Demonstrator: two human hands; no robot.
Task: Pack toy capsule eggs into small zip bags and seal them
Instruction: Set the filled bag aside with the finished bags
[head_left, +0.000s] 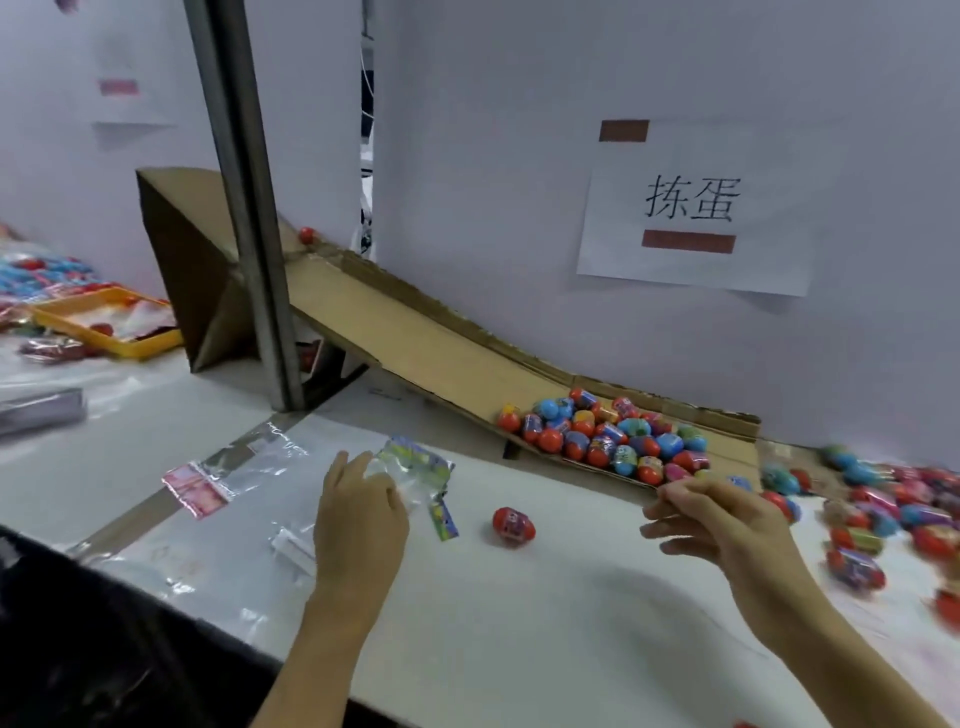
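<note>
Eggs (605, 436) sit in a big heap at the low end of the cardboard slide (415, 332), near the back of the desk (545, 623). One red egg (513, 525) lies alone between both hands and might roll off the front edge if bumped. The left hand (358, 514) pinches a small clear zip bag (415, 475). The right hand (727, 525) reaches toward the heap with loose fingers, holding nothing. Its fingertips are just beside the slide's edge and could knock eggs out.
</note>
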